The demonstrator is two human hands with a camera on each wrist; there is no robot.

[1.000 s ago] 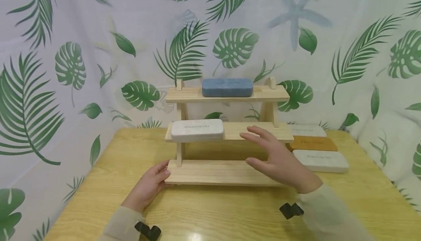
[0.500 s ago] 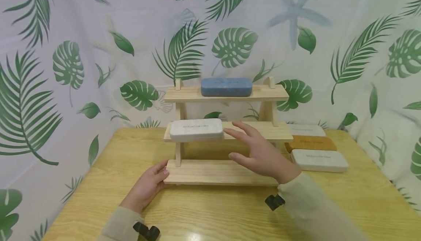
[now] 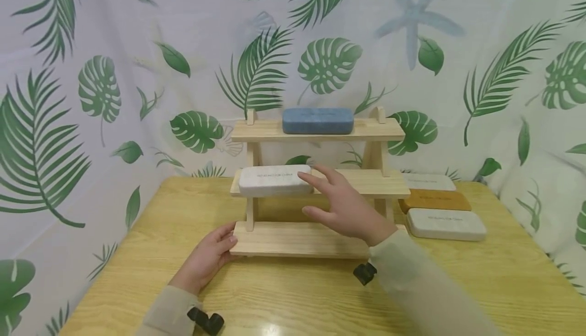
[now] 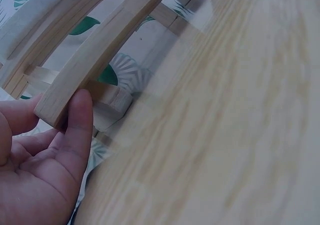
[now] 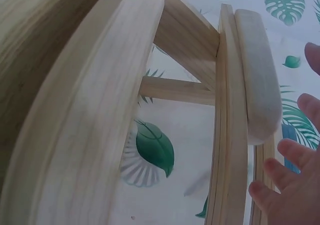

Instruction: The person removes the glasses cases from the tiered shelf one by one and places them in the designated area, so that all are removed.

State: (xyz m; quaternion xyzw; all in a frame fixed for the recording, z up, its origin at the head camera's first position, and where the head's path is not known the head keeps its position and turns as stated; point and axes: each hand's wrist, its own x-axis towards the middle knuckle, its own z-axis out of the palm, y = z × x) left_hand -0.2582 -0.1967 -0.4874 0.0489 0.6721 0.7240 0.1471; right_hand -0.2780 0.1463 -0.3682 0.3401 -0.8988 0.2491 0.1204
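A three-tier wooden display stand stands on the table. On its middle tier, toward the left, lies a white glasses case with small lettering on its lid. My left hand grips the left end of the lowest board; the left wrist view shows thumb and fingers pinching its corner. My right hand hovers before the middle tier, fingers extended and spread. Its index fingertip overlaps the case's right end in the head view. The right wrist view shows the fingers beside the white case, with nothing in them.
A blue glasses case sits on the top tier. Right of the stand, on the wooden table, lie an orange-brown case and two white ones, the nearer white case in front. A leaf-patterned cloth hangs behind.
My right hand has moved left along the middle tier until its index fingertip overlaps the white glasses case's right end. My left hand has kept its grip on the lowest board.
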